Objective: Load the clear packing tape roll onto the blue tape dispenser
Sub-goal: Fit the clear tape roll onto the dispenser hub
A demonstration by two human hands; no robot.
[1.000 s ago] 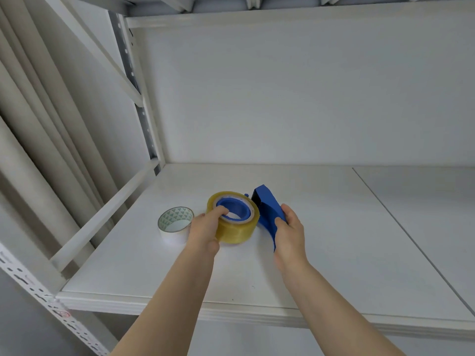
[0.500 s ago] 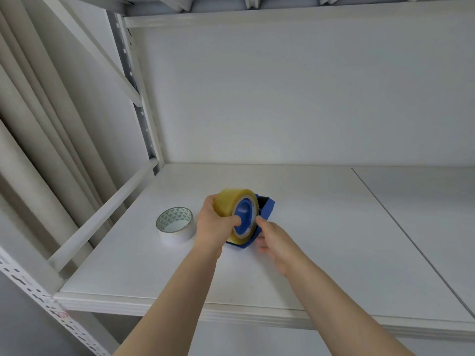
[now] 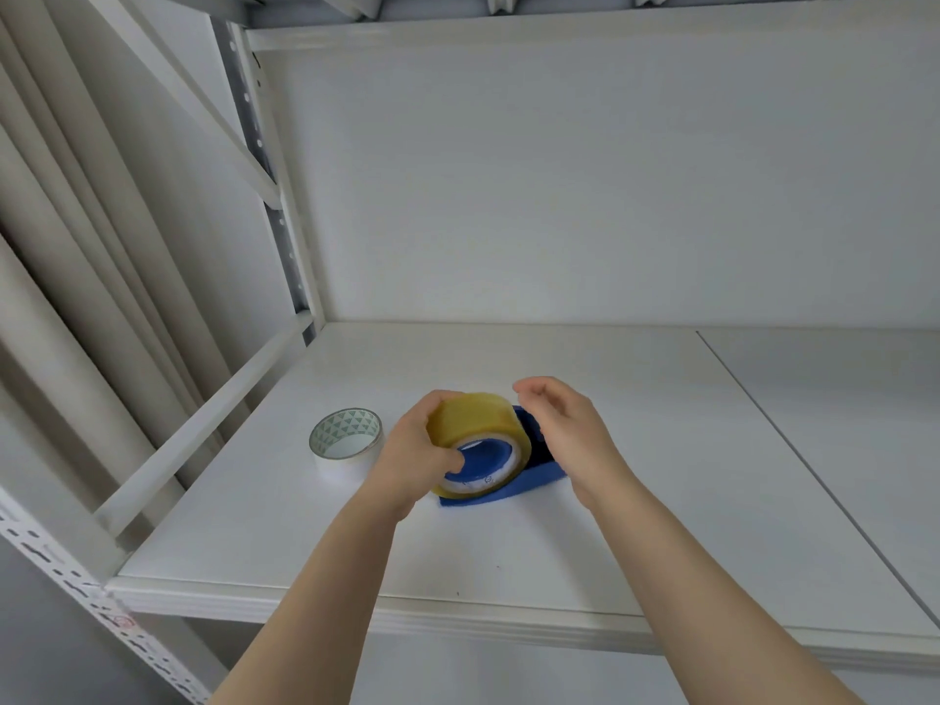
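Observation:
The clear, yellowish packing tape roll (image 3: 475,424) stands tilted on edge in the middle of the white shelf (image 3: 636,450), seated around the blue hub of the blue tape dispenser (image 3: 529,478). My left hand (image 3: 414,457) grips the roll from the left, thumb at the hub. My right hand (image 3: 564,427) hovers just right of the roll and above the dispenser, fingers loosely curled, holding nothing. Much of the dispenser is hidden behind the roll and my right hand.
A second, white tape roll (image 3: 346,440) with a triangle-patterned core lies flat to the left of my left hand. A diagonal rail (image 3: 203,424) and upright post (image 3: 285,236) bound the shelf's left side. A seam (image 3: 793,455) splits the shelf boards on the right.
The roll and dispenser were tipped up from lying flat. My right hand has let go of the dispenser and risen beside the roll. My left hand keeps its hold.

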